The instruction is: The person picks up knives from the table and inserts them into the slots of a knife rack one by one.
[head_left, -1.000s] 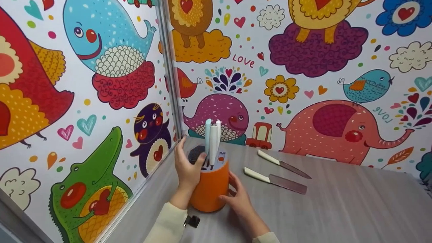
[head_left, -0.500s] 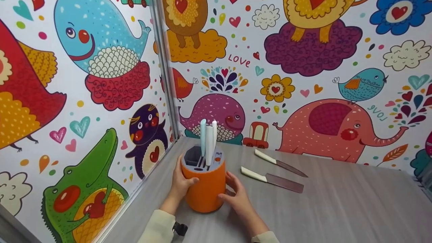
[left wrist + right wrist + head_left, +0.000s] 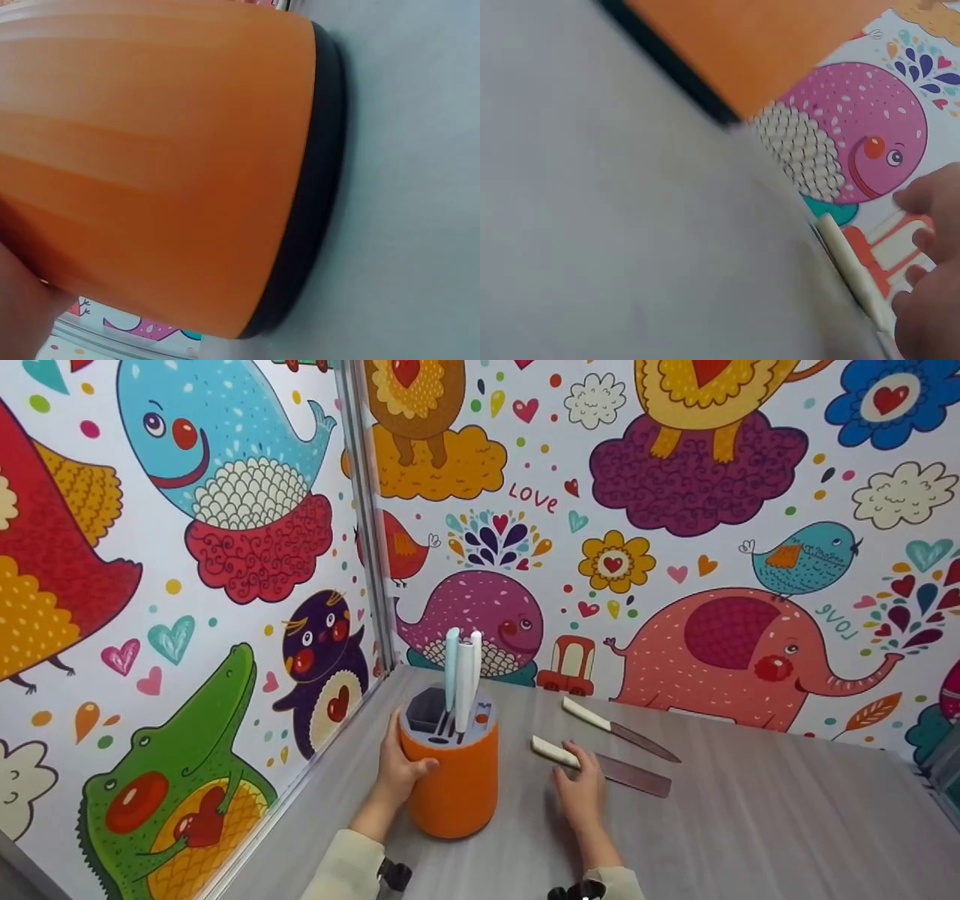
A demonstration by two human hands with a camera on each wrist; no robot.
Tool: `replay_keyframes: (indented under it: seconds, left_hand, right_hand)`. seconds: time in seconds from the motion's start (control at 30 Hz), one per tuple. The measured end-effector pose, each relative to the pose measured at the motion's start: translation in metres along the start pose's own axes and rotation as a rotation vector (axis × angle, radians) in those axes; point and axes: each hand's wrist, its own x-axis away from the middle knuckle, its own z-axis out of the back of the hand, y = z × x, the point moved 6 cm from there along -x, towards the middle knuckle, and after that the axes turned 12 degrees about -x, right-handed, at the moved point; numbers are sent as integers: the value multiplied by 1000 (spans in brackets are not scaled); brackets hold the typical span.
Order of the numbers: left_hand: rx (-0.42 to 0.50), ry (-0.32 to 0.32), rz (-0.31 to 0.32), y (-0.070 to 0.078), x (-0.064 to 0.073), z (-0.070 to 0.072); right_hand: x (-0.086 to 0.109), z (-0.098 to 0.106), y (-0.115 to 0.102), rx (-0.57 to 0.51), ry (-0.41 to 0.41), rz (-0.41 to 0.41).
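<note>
An orange knife block (image 3: 451,787) with a grey slotted top stands upright on the table, several handles rising from it. One is a pale blue handle (image 3: 451,671), with a white handle (image 3: 465,682) beside it. My left hand (image 3: 397,769) holds the block's left side, thumb across the front; the left wrist view shows the orange wall (image 3: 165,150) close up. My right hand (image 3: 583,787) is over the cream handle of a cleaver (image 3: 637,777) lying flat. In the right wrist view its fingers (image 3: 930,191) are spread apart, off a cream knife handle (image 3: 853,266).
Behind the cleaver lies a pointed knife (image 3: 645,741) with a cream handle. Cartoon-printed walls (image 3: 675,562) close off the back and left of the grey wood-grain table (image 3: 750,825).
My right hand has left the block and moved right to the cleaver's handle. The left hand has slid down from the block's top rim to its side.
</note>
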Motion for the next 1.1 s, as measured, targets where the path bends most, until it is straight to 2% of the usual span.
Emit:
replay_keyframes:
  seconds: [0.1,0.23,0.33,0.4,0.47,0.57,0.67,0.93,1.1]
  left_hand:
    - [4,9,-14,-1,3,-4]
    - [19,3,-16,-3,6,-12]
    - [19,-10,-16,-2,4,-16]
    - [16,-5,-19,-1,3,-12]
    - [14,-3,-16,0,2,-7]
    - [7,8,-3,1,1,-1]
    - [-6,13,9,1,0,1]
    - [-9,20,15,2,-2,3]
    - [-19,27,-9,0,0,2]
  right_hand:
    - [0,5,6,154,-81,19]
    - [2,9,13,279,-253,12]
    - [4,9,11,356,-312,33]
    - [5,4,6,425,-309,63]
    - [7,0,0,499,-261,85]
    - [10,-3,-5,603,-170,71]
    - [12,-1,-9,647,-116,56]
    - [18,-6,-22,660,-210,151]
    - [17,-3,-35,622,-228,197]
